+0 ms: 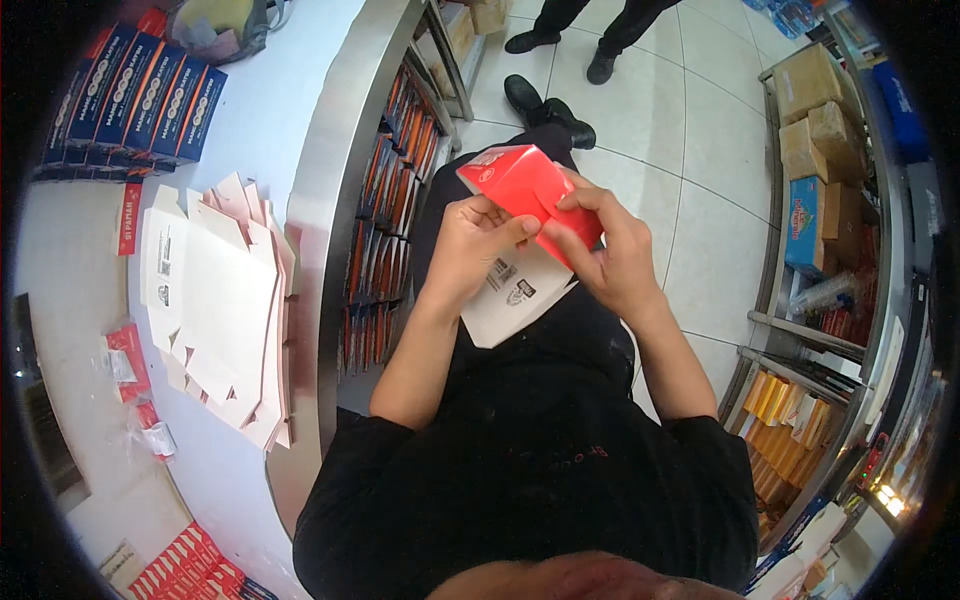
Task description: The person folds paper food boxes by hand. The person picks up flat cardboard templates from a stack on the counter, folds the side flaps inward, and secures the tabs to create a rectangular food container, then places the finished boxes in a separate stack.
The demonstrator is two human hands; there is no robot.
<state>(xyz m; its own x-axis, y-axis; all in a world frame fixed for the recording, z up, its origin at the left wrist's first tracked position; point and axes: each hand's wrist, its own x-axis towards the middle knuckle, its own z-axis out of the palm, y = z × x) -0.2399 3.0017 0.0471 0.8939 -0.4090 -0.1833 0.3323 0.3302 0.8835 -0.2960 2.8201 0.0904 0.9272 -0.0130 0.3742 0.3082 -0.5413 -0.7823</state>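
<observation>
Above my lap I hold a partly folded cardboard box point(517, 187), red outside and white inside. My right hand point(615, 247) grips its red end, with the fingers on the folded flaps and the thumb along the near edge. On the other side, my left hand point(476, 244) pinches the box's edge between thumb and curled fingers. A white panel point(517, 296) with black print hangs open below, towards my body. To my left, a stack of flat, unfolded box blanks point(225, 300) lies on the white tabletop point(247, 127), white faces up.
Folded blue-and-orange boxes point(142, 97) stand stacked at the table's far left. Under the metal table edge point(330, 150), shelves hold rows of folded boxes point(390, 210). At right, a rack carries cardboard cartons point(817, 90) and yellow boxes point(787, 420). Another person's shoes point(600, 66) are on the tiled floor.
</observation>
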